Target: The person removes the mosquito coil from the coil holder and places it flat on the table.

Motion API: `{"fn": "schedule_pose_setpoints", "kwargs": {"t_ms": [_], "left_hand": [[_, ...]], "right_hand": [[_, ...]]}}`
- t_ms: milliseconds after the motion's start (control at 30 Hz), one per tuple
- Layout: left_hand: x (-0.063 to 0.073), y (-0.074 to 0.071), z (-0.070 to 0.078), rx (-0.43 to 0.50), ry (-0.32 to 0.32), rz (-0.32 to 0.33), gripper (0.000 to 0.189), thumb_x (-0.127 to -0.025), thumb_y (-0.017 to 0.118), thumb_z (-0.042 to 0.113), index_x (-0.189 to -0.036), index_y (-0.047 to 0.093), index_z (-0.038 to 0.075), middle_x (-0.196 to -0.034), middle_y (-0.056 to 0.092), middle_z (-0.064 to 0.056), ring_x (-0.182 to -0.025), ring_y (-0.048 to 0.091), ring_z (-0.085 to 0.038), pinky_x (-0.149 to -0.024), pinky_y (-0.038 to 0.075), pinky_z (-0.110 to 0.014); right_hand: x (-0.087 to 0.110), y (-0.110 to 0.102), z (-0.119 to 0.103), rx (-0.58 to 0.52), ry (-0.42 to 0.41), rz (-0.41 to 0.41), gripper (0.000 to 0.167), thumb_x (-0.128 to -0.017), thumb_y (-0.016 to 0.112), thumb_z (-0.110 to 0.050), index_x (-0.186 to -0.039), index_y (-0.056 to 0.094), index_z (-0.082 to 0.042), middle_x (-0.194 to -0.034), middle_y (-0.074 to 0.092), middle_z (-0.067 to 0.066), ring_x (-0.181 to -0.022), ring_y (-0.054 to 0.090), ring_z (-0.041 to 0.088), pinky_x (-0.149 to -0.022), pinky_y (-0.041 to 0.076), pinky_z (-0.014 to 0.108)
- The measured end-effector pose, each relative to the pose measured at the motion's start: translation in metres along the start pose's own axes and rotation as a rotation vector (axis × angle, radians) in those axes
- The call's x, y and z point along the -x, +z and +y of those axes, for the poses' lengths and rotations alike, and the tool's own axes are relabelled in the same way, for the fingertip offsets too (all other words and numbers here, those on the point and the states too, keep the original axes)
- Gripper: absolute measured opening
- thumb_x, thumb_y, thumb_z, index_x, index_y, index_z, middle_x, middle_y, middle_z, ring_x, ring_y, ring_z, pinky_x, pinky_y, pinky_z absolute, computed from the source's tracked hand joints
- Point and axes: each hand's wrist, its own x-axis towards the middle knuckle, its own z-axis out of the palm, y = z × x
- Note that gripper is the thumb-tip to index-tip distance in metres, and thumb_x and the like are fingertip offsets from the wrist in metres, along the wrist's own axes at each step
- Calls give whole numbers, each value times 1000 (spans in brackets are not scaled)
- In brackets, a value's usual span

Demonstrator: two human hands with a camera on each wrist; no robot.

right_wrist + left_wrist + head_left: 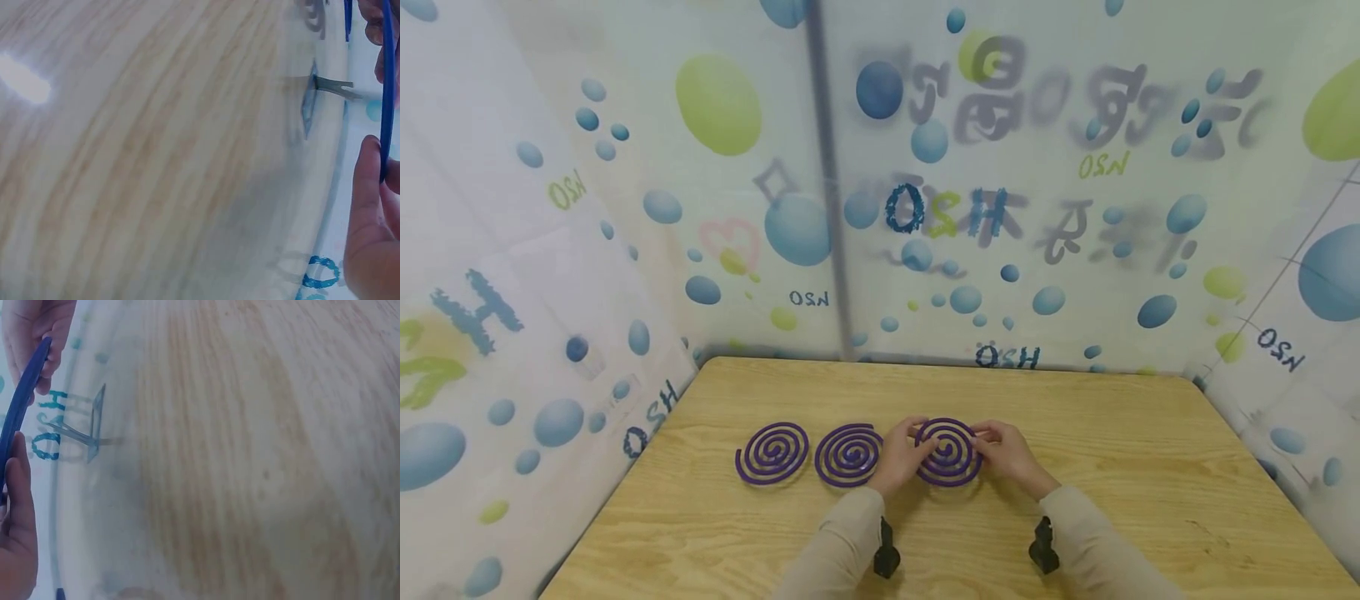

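Observation:
A purple mosquito coil (948, 450) is held between both hands above the wooden table. My left hand (901, 458) pinches its left edge, and my right hand (1009, 454) grips the right edge between thumb and fingers. Both wrist views show this coil (24, 394) nearly edge-on, raised off the tabletop. Beyond the hands, a small thin metal stand (309, 100) with a narrow prong rests on the table; the head view does not show it clearly. Two more purple coils lie flat to the left: one coil (854, 455) beside my left hand, another coil (775, 451) farther out.
The wooden table (1150, 483) has its far edge against a light curtain (1060, 250) printed with blue and green bubbles. Similar sheets hang on the left and right sides. A black wrist device (886, 550) sits under each forearm.

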Motion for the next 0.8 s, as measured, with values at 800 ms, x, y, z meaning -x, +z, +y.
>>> {"fn": "schedule_pose_setpoints", "kwargs": {"t_ms": [800], "left_hand": [[-24, -25, 19, 337, -87, 100, 52, -81, 64, 11, -128, 42, 3, -100, 55, -16, -73, 59, -19, -61, 53, -28]], "right_hand": [[-30, -5, -33, -193, 43, 48, 27, -89, 51, -7, -114, 53, 3, -97, 59, 17, -78, 61, 17, -75, 52, 36]]}}
